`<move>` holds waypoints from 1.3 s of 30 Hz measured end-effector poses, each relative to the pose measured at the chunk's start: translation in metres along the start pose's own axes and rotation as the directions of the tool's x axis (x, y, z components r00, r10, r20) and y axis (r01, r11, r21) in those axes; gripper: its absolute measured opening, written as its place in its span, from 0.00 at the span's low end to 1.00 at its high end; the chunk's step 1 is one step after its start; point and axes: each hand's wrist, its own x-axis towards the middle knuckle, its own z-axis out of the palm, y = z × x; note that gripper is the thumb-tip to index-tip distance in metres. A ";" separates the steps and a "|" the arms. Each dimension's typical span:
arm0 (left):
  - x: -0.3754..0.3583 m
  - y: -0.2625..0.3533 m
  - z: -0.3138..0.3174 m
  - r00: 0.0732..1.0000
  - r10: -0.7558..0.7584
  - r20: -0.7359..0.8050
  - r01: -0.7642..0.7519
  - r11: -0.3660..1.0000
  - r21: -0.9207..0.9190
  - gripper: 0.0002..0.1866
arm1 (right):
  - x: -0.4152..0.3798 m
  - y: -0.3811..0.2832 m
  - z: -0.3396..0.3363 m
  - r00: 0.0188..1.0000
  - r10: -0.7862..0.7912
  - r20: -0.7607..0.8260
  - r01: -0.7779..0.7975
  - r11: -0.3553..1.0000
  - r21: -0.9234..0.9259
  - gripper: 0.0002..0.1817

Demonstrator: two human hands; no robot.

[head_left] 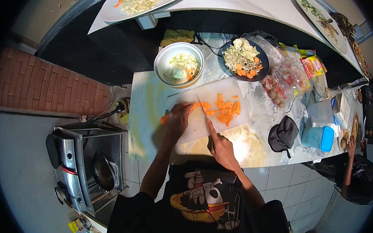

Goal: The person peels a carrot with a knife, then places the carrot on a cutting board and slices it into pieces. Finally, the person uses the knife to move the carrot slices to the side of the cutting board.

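Evidently, the left hand point(178, 118), around the kitchen knife's point(203, 107) nine o'clock, steadies the carrot point(194, 106) on the white cutting board point(196, 130), fingers curled and bunched over it, likely to stop it rolling. The right hand point(223, 149) grips the handle, index finger stretched forward, probably for steering; the other fingers look folded, mostly hidden. Cut carrot pieces point(228, 112) lie toward three o'clock. Beyond the board's far edge stand a pale bowl point(164, 59) at eleven and a dark plate point(263, 57) at one; bare tabletop point(143, 103) at nine leaves room.
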 end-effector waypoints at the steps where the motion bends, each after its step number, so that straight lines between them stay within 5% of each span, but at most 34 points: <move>1: 0.000 0.001 0.001 1.000 -0.010 0.005 0.010 1.000 0.007 0.17 | 0.000 0.000 0.000 1.000 0.016 -0.010 -0.016 1.000 -0.003 0.49; 39: -0.004 -0.003 0.010 1.000 -0.007 0.013 0.007 0.999 0.038 0.12 | 0.005 -0.009 0.001 0.994 -0.027 0.105 0.042 0.988 -0.146 0.52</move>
